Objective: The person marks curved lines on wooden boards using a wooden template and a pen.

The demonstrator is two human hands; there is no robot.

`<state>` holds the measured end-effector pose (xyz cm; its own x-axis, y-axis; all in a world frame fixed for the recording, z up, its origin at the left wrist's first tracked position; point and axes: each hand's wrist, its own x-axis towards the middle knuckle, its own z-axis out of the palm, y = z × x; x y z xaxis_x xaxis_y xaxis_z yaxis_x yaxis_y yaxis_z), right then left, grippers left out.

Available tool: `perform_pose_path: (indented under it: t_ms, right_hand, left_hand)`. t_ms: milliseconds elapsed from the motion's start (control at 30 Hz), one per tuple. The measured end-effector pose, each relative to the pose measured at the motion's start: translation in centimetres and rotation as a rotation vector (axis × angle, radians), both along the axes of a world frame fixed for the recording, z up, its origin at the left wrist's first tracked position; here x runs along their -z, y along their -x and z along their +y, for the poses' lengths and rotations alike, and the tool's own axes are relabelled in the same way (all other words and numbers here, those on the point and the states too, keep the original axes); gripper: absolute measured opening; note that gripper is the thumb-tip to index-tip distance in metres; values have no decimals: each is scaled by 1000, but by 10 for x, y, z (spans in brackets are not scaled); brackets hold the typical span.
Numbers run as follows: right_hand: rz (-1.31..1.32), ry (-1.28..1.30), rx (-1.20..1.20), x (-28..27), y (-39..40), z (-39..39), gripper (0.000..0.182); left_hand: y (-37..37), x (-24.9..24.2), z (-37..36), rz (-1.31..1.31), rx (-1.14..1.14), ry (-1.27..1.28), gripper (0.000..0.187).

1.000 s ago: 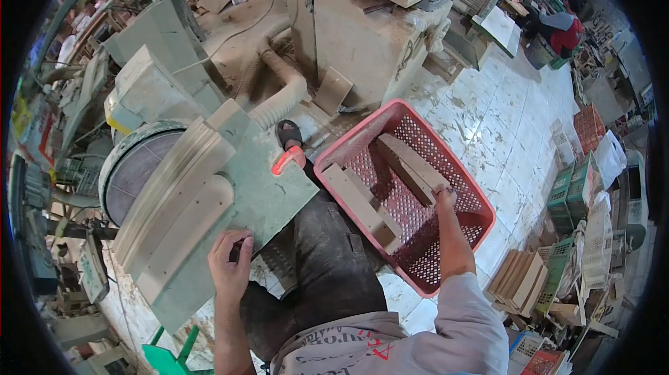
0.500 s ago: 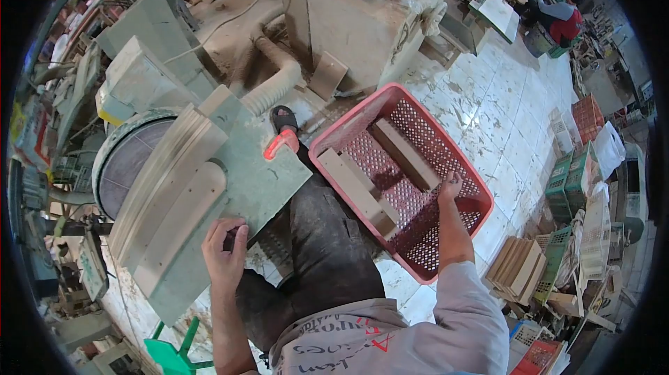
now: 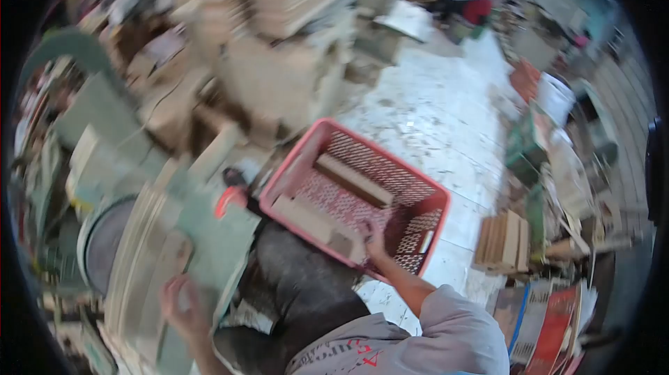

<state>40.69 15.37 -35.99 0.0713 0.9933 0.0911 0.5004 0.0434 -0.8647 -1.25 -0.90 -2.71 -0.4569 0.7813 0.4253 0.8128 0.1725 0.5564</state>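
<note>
Hanging over the near part of the green counter (image 3: 219, 239), the left hand (image 3: 182, 302) shows half-curled fingers beside the rounded board (image 3: 174, 253); blur hides whether it touches or holds anything. The right hand (image 3: 371, 237) is down inside the pink crate (image 3: 383, 157), fingers drawn narrow near the end of the near wooden piece (image 3: 301, 217); I cannot tell whether they grip it. A grip at one end only might let that piece pivot and knock the crate wall, and knuckles could scrape the rim. A nudge from the left hand could slide the rounded board into the curved strips (image 3: 132, 256). Counting outward: two hands, one rounded board, several strips too blurred to number, one crate, at least two wooden pieces in it including the far wooden piece (image 3: 354, 181), one red fitting (image 3: 230, 202), one grey disc (image 3: 106, 242), one pile of short boards (image 3: 502, 240), and, far off, a person in red (image 3: 478, 4).
</note>
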Motion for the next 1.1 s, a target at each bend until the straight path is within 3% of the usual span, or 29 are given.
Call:
perform_pose_path:
  t_ms: [33,67,100,133,167,200,300,400,500,533,567,600,667,700,733,767,800,867,967,1100]
  right_hand:
    - [219,-65,-26,-51,28,-10,46]
    - [157,10,-63,-79,41,-20,41]
    - [141,-5,-171,-54,43,-22,35]
    - [136,1,-182,-72,61,-29,29]
    - [178,-157,-294,-98,73,-41,28]
    - [193,-5,-304,-129,87,-46,29]
    - [235,56,-406,-136,113,-65,28]
    - [240,-103,-464,-157,131,-76,30]
    - [190,-48,-466,-161,127,-73,31]
    - [118,135,-443,-159,124,-73,29]
    - [68,-37,-450,-169,125,-72,29]
    - [64,-76,-453,-166,125,-72,30]
    - [1,-104,-461,-164,123,-75,28]
    - [178,266,-396,-184,131,-79,27]
    - [22,-31,-444,-161,127,-75,26]
    - [-40,-57,-480,-172,126,-74,26]
    - [88,-15,-475,-151,124,-75,26]
    - [72,-38,-567,-181,126,-76,24]
    - [160,-39,-555,-174,130,-79,26]
    - [140,-27,-583,-169,125,-76,28]
  left_hand:
    - [15,1,-3,116,-56,-20,18]
    - [33,2,-4,268,-112,-37,21]
    - [50,5,-6,423,-184,-53,25]
    - [68,12,-9,419,-152,-78,25]
    - [86,18,-13,498,-327,173,38]
    - [95,22,-16,571,-510,427,54]
    - [97,21,-25,512,-432,465,62]
    - [109,30,-30,518,-392,442,62]
    - [92,20,-29,452,-393,441,57]
    - [96,27,-28,582,-364,275,44]
    - [102,41,-30,719,-352,125,32]
    - [98,49,-29,195,-269,-20,35]
    - [88,32,-30,345,-283,-3,38]
    - [82,23,-31,420,-294,4,39]
    - [76,9,-32,442,-276,25,36]
    - [73,5,-31,462,-317,16,34]
    - [70,2,-29,481,-359,8,32]
    - [76,10,-32,501,-354,-19,34]
    - [74,5,-36,445,-352,-7,37]
    - [74,1,-37,389,-331,-12,28]
